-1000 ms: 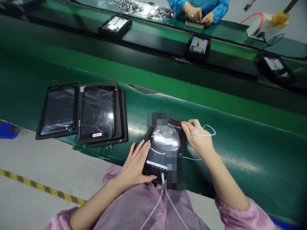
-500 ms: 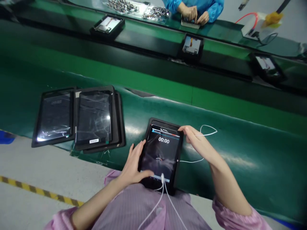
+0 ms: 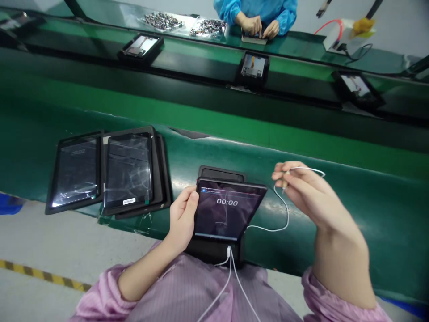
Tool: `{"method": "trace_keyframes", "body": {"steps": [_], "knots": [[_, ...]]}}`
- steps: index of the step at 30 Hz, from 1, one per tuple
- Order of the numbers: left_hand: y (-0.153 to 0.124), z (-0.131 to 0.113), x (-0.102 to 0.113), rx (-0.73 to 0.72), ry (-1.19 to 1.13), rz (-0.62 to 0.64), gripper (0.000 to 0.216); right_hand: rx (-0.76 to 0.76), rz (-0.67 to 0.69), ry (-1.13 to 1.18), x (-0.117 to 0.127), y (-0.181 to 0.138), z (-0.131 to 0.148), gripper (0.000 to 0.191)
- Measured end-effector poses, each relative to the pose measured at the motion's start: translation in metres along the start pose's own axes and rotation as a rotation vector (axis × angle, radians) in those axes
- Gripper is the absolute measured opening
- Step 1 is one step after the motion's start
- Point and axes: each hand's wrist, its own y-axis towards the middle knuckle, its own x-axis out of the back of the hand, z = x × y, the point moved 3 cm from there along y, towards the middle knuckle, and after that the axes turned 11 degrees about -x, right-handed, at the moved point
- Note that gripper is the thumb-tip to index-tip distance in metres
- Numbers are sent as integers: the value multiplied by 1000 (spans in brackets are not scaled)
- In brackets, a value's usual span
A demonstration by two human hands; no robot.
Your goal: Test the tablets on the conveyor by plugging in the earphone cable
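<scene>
A tablet (image 3: 223,217) showing 00:00 on its lit screen is tilted up, its top edge raised off the black tray (image 3: 221,172) beneath it. My left hand (image 3: 182,219) grips the tablet's left edge, thumb on the front side. To the right of the tablet and apart from it, my right hand (image 3: 303,190) pinches the end of a thin white cable (image 3: 287,214). A small pale piece shows between those fingers, its exact form unclear. The cable loops down toward the tablet's right side. Another white cord with a splitter (image 3: 228,252) hangs over my front near the tablet's bottom.
Left of me lie a tablet (image 3: 77,172) in a black tray and another tablet (image 3: 129,167) on stacked trays. Across the bench, opened units (image 3: 254,67) sit in trays along a dark strip. A co-worker's hands (image 3: 258,29) work beyond it, beside bags of small parts (image 3: 162,20).
My left hand has taken the tablet by its left edge and tilted it up from the tray. My right hand has moved right, off the tablet's top corner, with the white cable in its fingers.
</scene>
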Motion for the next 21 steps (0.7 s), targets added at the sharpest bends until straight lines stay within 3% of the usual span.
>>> {"method": "trace_keyframes", "body": {"steps": [5, 8, 10, 14, 21], "knots": [[13, -9, -5, -229, -7, -35, 40, 382, -234, 73, -3, -27, 44, 21], [15, -5, -7, -275, -39, -45, 39, 599, -251, 80, -24, -41, 60, 24], [12, -2, -6, -281, -82, -36, 36, 690, -180, 75, -40, -45, 61, 18], [5, -2, -3, -288, -155, 6, 29, 712, -35, 115, -63, -45, 55, 17], [3, -3, -3, -283, -147, 27, 31, 755, -168, 55, -71, -52, 56, 20]]}}
